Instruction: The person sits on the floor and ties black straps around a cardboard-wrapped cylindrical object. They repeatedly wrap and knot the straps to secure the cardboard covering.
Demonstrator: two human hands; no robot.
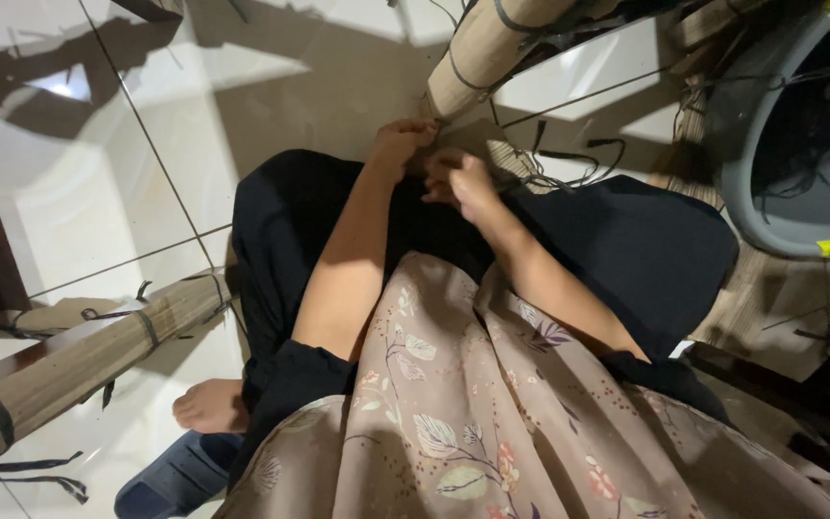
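Hands: L [399, 144] + R [461, 183] pinching black strap [569, 154] by bamboo roll [477, 48].

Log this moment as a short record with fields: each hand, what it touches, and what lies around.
left hand: fingers curled at the end of the upper bamboo roll, by a dark strap
right hand: close beside the left, pinching thin dark strips; grip partly hidden
lap: black trousers, floral cloth over them
second roll: lower left, bound with dark bands, lying on the white tiled floor
basin: grey tub with yellow handles, upper right
foot: bare foot above a blue slipper
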